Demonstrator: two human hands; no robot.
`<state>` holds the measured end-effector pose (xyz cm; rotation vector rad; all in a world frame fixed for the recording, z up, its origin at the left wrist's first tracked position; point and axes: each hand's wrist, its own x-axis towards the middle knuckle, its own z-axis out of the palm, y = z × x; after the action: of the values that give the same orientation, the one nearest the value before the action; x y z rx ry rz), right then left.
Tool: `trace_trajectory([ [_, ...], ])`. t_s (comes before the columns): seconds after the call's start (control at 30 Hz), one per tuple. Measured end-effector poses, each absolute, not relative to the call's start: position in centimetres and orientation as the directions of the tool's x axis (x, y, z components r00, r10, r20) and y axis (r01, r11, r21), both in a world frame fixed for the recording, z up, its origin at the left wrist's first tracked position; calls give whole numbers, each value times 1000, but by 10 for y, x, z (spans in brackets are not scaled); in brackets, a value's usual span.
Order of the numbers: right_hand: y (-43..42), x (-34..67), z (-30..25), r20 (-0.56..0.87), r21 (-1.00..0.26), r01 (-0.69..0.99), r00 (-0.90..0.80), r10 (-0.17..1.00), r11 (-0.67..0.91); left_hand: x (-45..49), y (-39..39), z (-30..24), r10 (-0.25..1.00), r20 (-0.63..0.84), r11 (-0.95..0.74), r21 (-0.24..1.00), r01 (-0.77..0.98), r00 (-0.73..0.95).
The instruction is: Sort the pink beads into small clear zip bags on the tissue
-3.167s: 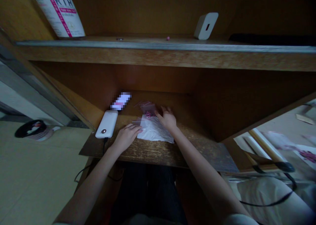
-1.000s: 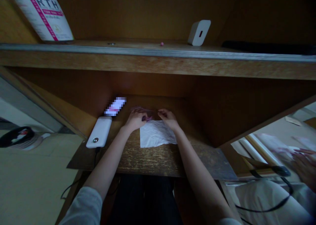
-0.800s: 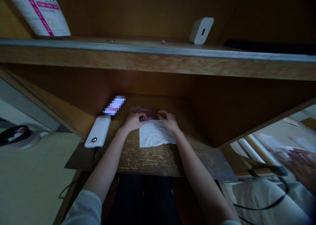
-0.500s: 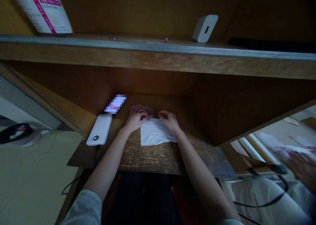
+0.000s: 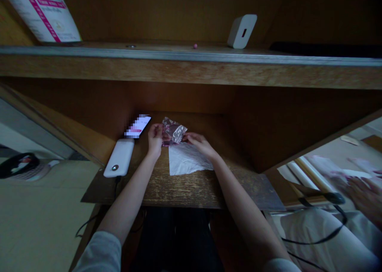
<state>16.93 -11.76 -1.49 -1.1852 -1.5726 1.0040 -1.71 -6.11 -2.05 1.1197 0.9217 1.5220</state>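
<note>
Pinching a crumpled clear plastic bag (image 5: 174,130) between them, the two hands hold it up just above the far end of a sheet of white tissue (image 5: 189,162); the left hand (image 5: 155,139) stands upright at the bag's left side, its fingers (image 5: 154,130) closed on the lower corner; the right hand (image 5: 198,141) comes in low from the right, its fingers (image 5: 188,137) pressed together against the bag's lower edge; something pink shows in the bag, too small to tell. The bag hangs near the far wall of the wooden tabletop (image 5: 185,190), with a little room behind it; the tissue's near edge sits well short of the tabletop's near edge. Just left of the left hand lie a white power bank (image 5: 120,157) and a phone (image 5: 137,126), its screen blurred; a shelf (image 5: 191,53) runs overhead; off to the right, beyond the tabletop's edge, another person's hand (image 5: 365,196) works over some papers.
</note>
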Motion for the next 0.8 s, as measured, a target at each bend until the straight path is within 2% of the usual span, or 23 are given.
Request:
trace_trajectory([
  [0.1,-120,166,-11,165,-969,150,-193,967,195,-14,-65,-20,983,154,-175,944,-281,-95],
  [0.23,-117,164,-14,145,-986,75,-92,985,152,-9,-71,-18,989,128,-145,945,-292,-78],
  [0.4,-115,163,-16,114,-993,18,0,993,114,1,-76,-18,980,181,-195,944,-266,-76],
  [0.8,-116,158,-12,108,-993,-49,-24,994,106,4,-79,-23,944,295,-316,936,-155,-147],
])
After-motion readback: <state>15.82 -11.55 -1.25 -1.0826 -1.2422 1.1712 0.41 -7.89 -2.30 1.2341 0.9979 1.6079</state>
